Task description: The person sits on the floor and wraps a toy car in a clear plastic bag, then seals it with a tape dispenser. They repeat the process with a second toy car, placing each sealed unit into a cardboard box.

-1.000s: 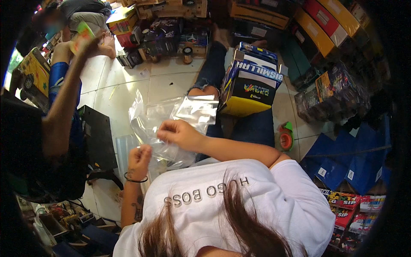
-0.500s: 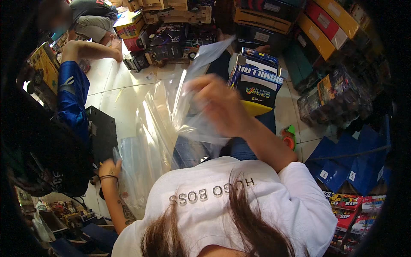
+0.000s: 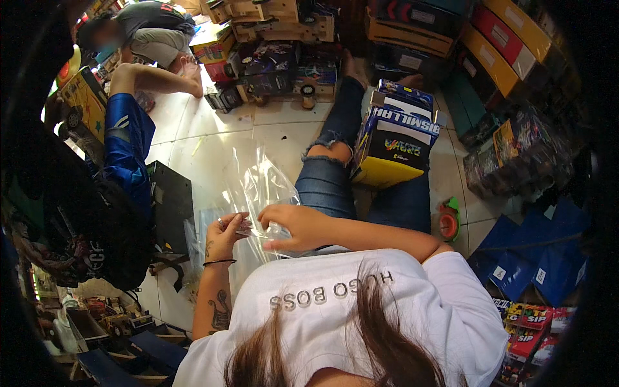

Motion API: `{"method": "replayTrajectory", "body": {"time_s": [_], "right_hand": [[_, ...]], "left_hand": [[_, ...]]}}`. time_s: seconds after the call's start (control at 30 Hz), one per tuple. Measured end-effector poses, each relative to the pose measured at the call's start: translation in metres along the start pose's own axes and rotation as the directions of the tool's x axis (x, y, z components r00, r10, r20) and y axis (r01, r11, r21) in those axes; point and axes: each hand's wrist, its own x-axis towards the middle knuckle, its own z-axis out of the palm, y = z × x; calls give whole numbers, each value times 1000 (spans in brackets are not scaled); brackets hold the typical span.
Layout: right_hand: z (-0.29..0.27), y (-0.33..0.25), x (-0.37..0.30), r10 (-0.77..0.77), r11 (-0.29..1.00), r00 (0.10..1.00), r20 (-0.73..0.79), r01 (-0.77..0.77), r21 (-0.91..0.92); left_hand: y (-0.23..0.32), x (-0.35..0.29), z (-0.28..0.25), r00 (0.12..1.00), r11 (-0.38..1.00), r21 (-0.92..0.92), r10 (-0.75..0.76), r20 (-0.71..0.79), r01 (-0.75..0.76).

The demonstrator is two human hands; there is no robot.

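A clear plastic bag (image 3: 261,180) spreads over the floor and my lap, shiny and creased. My left hand (image 3: 224,233) pinches its near edge between thumb and fingers. Close beside it, my right hand (image 3: 293,227) is at the same edge, fingers curved and thumb held apart from them. Whether its fingertips touch the film is hard to tell. On my thigh, to the right, rests a boxy toy truck (image 3: 393,142) in blue, black and yellow. More thin clear plastic (image 3: 193,235) lies left of my left hand.
A green and orange tape dispenser (image 3: 449,219) lies right of my leg. A black box (image 3: 171,206) stands on the left. Wooden toy trucks (image 3: 284,29) and boxes are stacked ahead, blue panels (image 3: 525,248) at right. Another person (image 3: 155,39) crouches at the far left.
My right hand has come down and left from its raised, blurred position, and the bag has dropped with it. My left hand has moved up and right to the bag's edge.
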Motion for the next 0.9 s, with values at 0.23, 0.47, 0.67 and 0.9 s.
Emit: {"method": "replayTrajectory", "body": {"time_s": [0.23,0.47,0.67,0.9], "right_hand": [[11,9,3,296,898,955,-24,-269,348],[-3,51,12,541,785,711,-449,-234,574],[-5,67,46,461,344,883,89,-270,899],[12,50,79,73,63,922,380,-385,921]], "left_hand": [[12,8,50,949,942,137,313,-39,-305],[131,-52,28,575,567,-265,816,55,-780],[163,-100,-64,324,303,-951,907,268,-62],[126,-113,-142,504,158,-957,822,265,245]]}}
